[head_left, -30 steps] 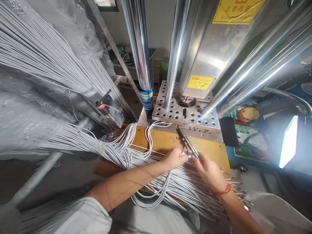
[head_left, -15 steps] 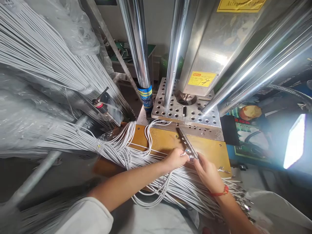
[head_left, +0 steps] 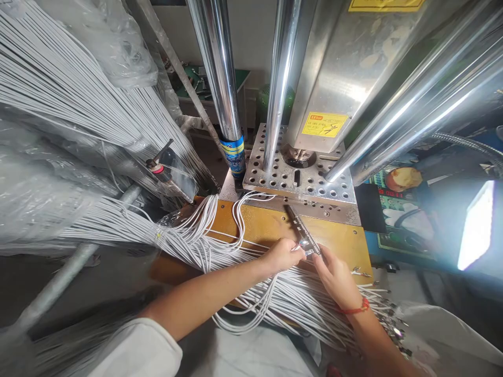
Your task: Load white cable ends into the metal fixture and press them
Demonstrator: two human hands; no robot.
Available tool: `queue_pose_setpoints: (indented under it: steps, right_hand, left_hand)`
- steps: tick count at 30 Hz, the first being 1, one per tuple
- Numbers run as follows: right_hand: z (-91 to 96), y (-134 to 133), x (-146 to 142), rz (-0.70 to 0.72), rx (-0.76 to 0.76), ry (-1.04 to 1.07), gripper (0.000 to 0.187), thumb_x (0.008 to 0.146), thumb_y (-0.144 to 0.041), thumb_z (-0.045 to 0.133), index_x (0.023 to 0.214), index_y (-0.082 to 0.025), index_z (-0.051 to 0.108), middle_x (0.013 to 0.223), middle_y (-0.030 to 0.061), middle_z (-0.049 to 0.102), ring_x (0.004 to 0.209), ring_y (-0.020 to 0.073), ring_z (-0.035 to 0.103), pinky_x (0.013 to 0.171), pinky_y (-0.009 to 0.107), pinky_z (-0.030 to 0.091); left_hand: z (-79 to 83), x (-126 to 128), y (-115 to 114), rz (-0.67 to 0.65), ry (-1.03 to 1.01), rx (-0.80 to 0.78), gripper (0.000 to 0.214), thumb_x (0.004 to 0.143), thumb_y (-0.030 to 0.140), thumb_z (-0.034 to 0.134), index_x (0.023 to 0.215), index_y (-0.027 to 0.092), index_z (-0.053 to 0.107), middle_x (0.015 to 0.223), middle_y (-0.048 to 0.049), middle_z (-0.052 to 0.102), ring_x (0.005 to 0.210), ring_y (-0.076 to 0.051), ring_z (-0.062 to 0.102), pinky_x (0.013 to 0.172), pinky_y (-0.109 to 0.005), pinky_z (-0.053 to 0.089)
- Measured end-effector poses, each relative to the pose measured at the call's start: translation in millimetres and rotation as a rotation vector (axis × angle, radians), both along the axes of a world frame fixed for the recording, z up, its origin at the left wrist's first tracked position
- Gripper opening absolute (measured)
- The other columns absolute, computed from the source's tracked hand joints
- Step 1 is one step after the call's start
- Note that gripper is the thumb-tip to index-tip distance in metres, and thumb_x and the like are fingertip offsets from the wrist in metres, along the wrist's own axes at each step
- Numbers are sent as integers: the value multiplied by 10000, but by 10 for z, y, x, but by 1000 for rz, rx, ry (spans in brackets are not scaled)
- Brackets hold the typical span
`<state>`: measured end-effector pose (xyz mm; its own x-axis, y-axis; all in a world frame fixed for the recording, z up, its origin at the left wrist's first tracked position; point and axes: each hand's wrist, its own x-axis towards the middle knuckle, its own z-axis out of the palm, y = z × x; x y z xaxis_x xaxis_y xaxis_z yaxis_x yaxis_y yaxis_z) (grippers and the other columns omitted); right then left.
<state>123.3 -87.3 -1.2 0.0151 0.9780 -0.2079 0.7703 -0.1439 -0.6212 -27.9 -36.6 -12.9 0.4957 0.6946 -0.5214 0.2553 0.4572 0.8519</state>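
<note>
Over the wire bundle, my left hand (head_left: pixel 286 255) is closed in a pinch on a white cable whose end, with a small metal connector (head_left: pixel 305 245), lies against a slotted metal bar (head_left: pixel 301 225). My right hand (head_left: pixel 334 269), with a red string at its wrist, grips the near end of that bar between thumb and fingers. The bar slants away from me across the tan board (head_left: pixel 334 233). Beneath both hands spread many white cables (head_left: pixel 251 288), their connector ends (head_left: pixel 393 324) gathered at the right.
A perforated steel plate (head_left: pixel 259 180) with chrome columns (head_left: pixel 275 94) and a steel press housing (head_left: pixel 326 78) stands ahead. Hanging white cables (head_left: pixel 78 68) fill the left. At the right are a panel with red digits (head_left: pixel 393 193), a round fruit-like thing (head_left: pixel 403 179) and a bright lamp (head_left: pixel 476 225).
My hands, the cable and the bar stay almost in the same place. The whole view has shifted very slightly, and the red digits on the panel differ.
</note>
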Motion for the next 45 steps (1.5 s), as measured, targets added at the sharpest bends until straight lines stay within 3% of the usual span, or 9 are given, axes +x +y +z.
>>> queue_pose_setpoints:
  steps: [5,11,16,21,26,30,35,40,45]
  right_hand:
    - [-6,0,-15,-3,5,-12,315,846,-362,332,1046,-190,503,832,23,628,696,146,576,619,224,396]
    - [-19,-28,-72,-18,32,-170,335,845,-374,319,1051,-186,504,676,16,611,594,173,577,535,240,377]
    - [-50,-76,-133,-6,88,-298,377,853,-353,311,1134,-161,473,739,54,641,628,201,610,542,258,389]
    - [-37,-64,-166,7,93,-306,366,855,-340,303,1124,-161,474,712,52,636,587,194,600,513,256,378]
    - [-3,-34,-107,8,74,-211,384,851,-367,298,1107,-163,498,741,49,641,612,181,596,543,248,391]
    - [7,-23,-84,-14,60,-191,401,840,-385,305,1100,-165,516,733,47,643,620,182,598,555,248,393]
    - [6,-16,-89,-5,27,-181,378,842,-384,305,1090,-186,511,722,34,629,636,176,590,566,243,384]
    - [-12,-21,-76,-23,-6,-169,386,841,-410,305,1108,-207,497,671,17,604,582,166,561,552,247,374]
    - [-16,-16,-73,-26,-5,-159,376,838,-398,307,1095,-210,507,723,26,619,667,178,588,588,245,390]
  left_hand:
    - [-64,5,-4,-1,2,13,162,700,238,468,690,111,568,422,74,340,362,-38,254,365,-185,171]
    - [-113,26,-37,27,1,22,201,720,230,439,741,93,584,433,64,360,362,-37,265,366,-182,178]
    - [-126,44,-76,77,-42,40,194,719,229,449,728,88,581,461,60,377,405,-40,284,395,-177,214]
    - [-169,43,-95,90,-19,163,195,741,251,448,715,100,569,579,16,499,537,-69,422,521,-187,330]
    - [-65,-76,-24,84,7,330,274,816,374,399,755,134,515,636,4,509,610,-84,458,588,-202,354]
    - [40,-160,58,162,-102,126,280,855,379,310,789,146,450,521,54,417,454,-44,367,479,-173,302]
    - [144,-182,78,124,-191,-108,182,784,316,479,795,155,396,494,82,419,348,-9,284,366,-155,159]
    - [173,-166,76,122,-75,-148,187,756,277,513,783,160,370,532,50,526,314,-8,291,343,-161,159]
    - [158,-124,89,91,6,-103,196,799,309,438,691,155,383,481,65,486,310,-11,295,346,-163,178]
